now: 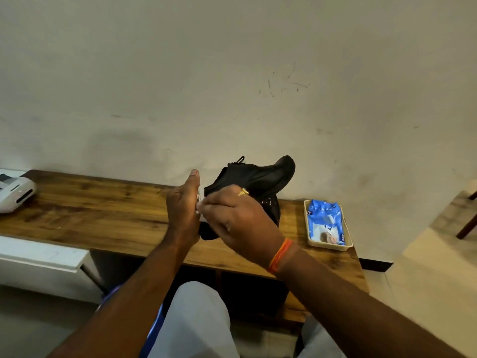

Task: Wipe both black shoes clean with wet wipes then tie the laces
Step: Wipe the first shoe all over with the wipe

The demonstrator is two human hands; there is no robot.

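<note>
One black shoe (260, 177) is lifted above the wooden table (103, 218), its toe tipped up toward the wall and a lace loop at the top. My left hand (182, 210) grips its heel end. My right hand (232, 215), with a gold ring and an orange wrist thread, presses a white wet wipe (200, 206) against the shoe's heel side. A second black shoe (272, 210) lies on the table under the lifted one, mostly hidden by my right hand.
A cream tray (309, 239) holding a blue wet-wipe pack (326, 220) rests at the table's right end. A white device (15, 193) stands at the far left. The wall runs right behind the table. My knees are below the front edge.
</note>
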